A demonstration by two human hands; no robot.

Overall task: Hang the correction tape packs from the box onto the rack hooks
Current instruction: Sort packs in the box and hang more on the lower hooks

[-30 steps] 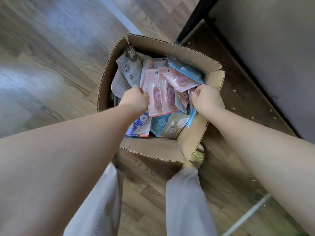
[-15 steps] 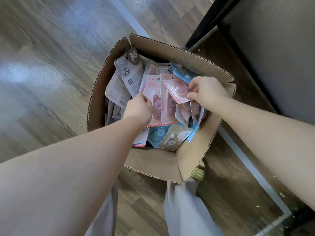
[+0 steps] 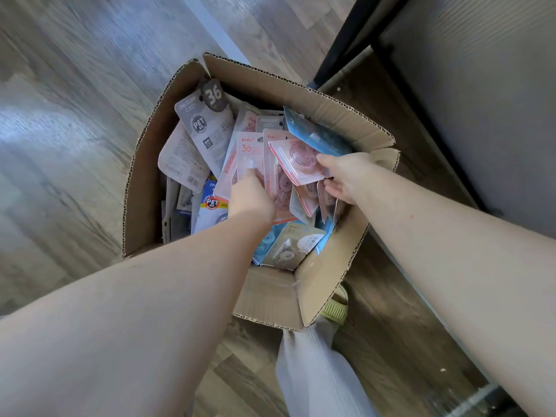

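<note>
Both hands reach into the cardboard box (image 3: 328,284). The right hand (image 3: 346,176), at three o'clock, pinches a pink pack (image 3: 296,159); the left hand (image 3: 251,197) seems curled on pink packs (image 3: 249,152) at centre. The packs look light, stiff and slippery, best gripped by the card edge.

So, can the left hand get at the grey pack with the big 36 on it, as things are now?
Probably yes. The grey 36 pack stands on top at the far left of the cardboard box, with nothing covering it. The left hand, now holding pink packs, would have to let go first.
</note>
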